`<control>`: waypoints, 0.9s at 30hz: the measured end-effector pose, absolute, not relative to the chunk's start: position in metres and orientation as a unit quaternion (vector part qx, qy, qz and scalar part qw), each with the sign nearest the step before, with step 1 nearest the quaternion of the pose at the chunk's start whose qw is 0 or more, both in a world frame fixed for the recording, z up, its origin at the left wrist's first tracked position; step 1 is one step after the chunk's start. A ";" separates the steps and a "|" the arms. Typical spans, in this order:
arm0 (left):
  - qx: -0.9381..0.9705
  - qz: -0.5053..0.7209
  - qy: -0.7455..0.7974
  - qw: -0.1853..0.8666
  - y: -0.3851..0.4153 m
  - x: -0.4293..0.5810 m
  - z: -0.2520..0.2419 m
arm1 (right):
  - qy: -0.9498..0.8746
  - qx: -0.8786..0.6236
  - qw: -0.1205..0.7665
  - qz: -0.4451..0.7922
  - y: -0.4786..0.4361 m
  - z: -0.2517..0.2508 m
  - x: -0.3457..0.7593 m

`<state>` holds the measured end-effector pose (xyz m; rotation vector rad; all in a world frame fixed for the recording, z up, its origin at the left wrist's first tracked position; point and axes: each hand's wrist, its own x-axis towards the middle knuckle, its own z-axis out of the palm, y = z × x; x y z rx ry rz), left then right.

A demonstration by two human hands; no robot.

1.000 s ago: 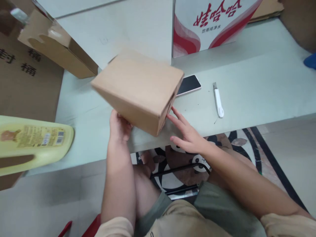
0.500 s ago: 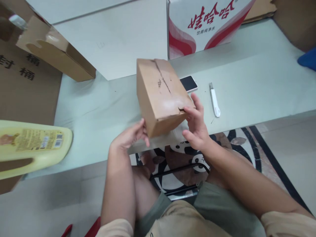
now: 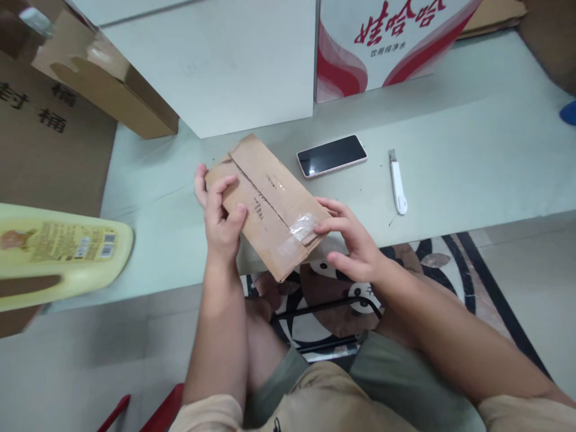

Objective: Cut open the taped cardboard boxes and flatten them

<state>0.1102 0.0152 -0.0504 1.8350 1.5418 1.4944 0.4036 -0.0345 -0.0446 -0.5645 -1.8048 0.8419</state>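
Note:
Between my two hands is a brown cardboard box [image 3: 265,210], tilted over the front edge of the table, with a seam along its upper face and shiny clear tape at its near right end. My left hand [image 3: 221,210] grips the far left side, fingers and thumb on the upper face. At the right end my right hand [image 3: 351,237] holds the corner, index finger on top by the tape and other fingers partly hidden behind. Beyond the box a phone [image 3: 332,155] lies face up. A white utility knife [image 3: 398,185] rests to the right, its blade end pointing away.
A large white box [image 3: 252,72] and a red-and-white carton [image 3: 351,66] stand at the back. On the left are a yellow bottle [image 3: 67,255], an open cardboard carton [image 3: 148,105] and a bigger brown box [image 3: 49,162]. A blue item [image 3: 569,112] shows at the right edge.
The box has been turned and tipped, so a different, taped face shows and the phone is uncovered. My left hand has moved up onto its far left side; my right hand stays near the right corner.

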 end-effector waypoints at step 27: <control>0.620 0.568 0.501 0.206 0.013 0.125 -0.043 | -0.741 -0.344 0.502 0.283 -0.069 0.023 0.450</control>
